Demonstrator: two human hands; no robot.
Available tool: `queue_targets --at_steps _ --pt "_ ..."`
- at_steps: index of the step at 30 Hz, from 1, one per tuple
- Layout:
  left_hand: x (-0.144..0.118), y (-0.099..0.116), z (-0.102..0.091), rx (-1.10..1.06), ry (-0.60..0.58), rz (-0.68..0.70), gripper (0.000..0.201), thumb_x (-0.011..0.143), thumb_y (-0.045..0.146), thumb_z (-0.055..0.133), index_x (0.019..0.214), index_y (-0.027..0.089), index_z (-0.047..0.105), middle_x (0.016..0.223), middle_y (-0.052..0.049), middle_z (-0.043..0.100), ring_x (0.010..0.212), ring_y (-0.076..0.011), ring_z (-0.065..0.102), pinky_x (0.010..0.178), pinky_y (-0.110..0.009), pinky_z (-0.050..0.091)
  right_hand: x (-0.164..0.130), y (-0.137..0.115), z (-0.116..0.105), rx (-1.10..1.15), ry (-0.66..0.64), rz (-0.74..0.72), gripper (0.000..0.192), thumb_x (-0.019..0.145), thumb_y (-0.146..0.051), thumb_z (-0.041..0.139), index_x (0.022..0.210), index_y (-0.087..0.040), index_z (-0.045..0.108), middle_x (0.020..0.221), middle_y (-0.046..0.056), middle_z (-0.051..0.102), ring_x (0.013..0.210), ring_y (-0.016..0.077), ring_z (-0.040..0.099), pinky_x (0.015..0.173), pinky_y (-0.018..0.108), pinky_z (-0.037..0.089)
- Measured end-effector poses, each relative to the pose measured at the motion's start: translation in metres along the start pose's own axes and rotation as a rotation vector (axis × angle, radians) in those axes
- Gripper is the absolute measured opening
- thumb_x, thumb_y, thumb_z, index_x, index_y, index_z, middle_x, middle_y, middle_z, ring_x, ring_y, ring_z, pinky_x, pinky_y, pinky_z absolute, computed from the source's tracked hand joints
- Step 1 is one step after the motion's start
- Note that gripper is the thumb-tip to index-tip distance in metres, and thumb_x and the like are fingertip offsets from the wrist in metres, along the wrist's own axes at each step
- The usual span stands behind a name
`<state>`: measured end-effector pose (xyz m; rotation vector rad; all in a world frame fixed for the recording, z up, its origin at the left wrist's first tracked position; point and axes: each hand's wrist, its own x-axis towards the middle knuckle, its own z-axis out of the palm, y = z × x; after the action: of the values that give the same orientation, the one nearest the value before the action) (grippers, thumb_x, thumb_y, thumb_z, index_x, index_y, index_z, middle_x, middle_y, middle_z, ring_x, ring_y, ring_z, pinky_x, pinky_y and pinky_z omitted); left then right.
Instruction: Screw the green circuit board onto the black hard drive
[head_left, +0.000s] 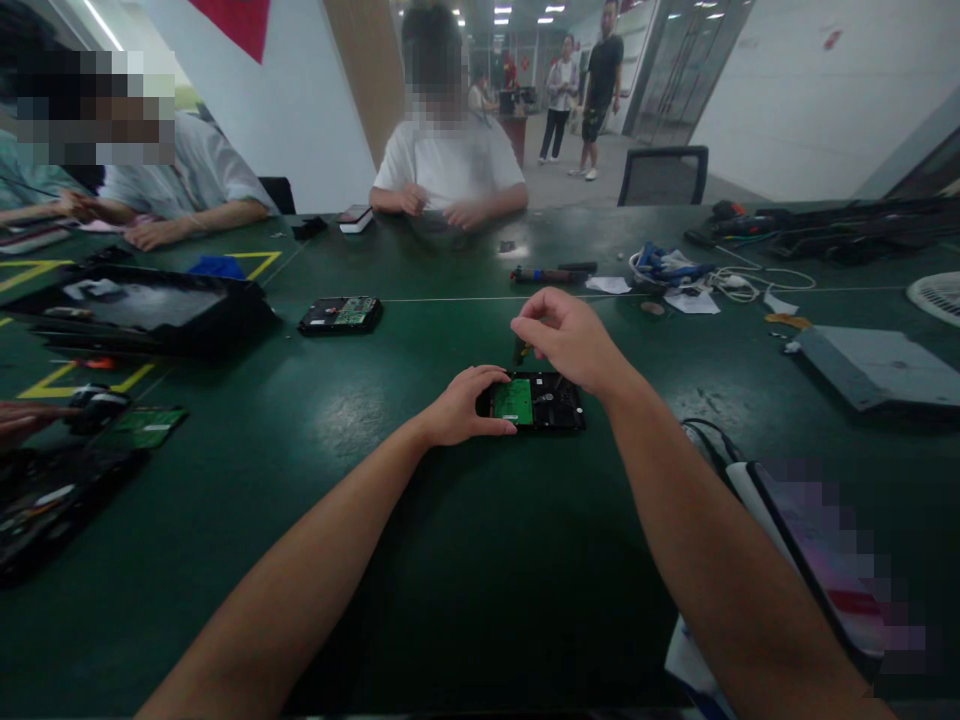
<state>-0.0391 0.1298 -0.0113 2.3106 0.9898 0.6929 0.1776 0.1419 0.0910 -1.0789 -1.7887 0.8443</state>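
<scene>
Left hand [459, 408] grips the hard drive [538, 402] by its left end; right hand [568, 338], over the drive, pinches a small tool [520, 350] (partly hidden).

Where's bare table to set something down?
Nearside of the drive, between the forearms; also between the left hand and the green board at left. Crowded: the left edge, around the black casing, and the right side, with cables and a grey box.
</scene>
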Motion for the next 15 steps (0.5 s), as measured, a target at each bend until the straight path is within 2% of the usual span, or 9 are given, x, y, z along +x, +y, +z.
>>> queue_targets --at_steps 5,9,12,15 --pt "0.0000 0.0004 -0.0001 -0.001 0.004 -0.004 0.075 0.076 0.055 0.085 0.138 0.023 0.058 0.148 -0.014 0.055 0.139 -0.0336 0.051 0.118 -0.052 0.041 -0.0022 -0.0050 0.0006 0.060 -0.110 -0.005 0.025 0.098 -0.045 0.059 0.095 -0.021 0.065 0.096 0.004 0.071 0.062 0.0108 0.055 0.059 0.029 0.044" --pt "-0.0004 0.0007 0.0000 0.008 -0.002 -0.009 0.075 0.076 0.056 0.084 0.138 0.022 0.057 0.148 -0.014 0.055 0.139 -0.0337 0.051 0.118 -0.053 0.041 -0.0017 -0.0031 0.0018 0.130 -0.133 0.035 0.029 0.103 -0.045 0.050 0.109 -0.023 0.068 0.086 0.003 0.067 0.061 0.0131 0.058 0.055 0.030 0.044" --pt "-0.0007 0.0017 -0.0007 0.005 -0.007 -0.010 0.075 0.077 0.056 0.083 0.139 0.023 0.057 0.149 -0.015 0.055 0.140 -0.0342 0.051 0.118 -0.054 0.041 -0.0015 -0.0031 0.0012 0.091 -0.118 0.016 0.025 0.101 -0.043 0.054 0.111 -0.025 0.069 0.085 0.002 0.067 0.066 0.0143 0.059 0.059 0.030 0.046" --pt "-0.0007 0.0026 -0.0014 -0.001 -0.007 -0.018 0.076 0.076 0.056 0.084 0.139 0.024 0.057 0.150 -0.014 0.054 0.140 -0.0346 0.050 0.119 -0.055 0.041 -0.0020 -0.0042 0.0004 0.023 -0.065 0.013 0.023 0.095 -0.046 0.063 0.099 -0.023 0.067 0.090 0.004 0.069 0.073 0.0159 0.060 0.064 0.032 0.047"
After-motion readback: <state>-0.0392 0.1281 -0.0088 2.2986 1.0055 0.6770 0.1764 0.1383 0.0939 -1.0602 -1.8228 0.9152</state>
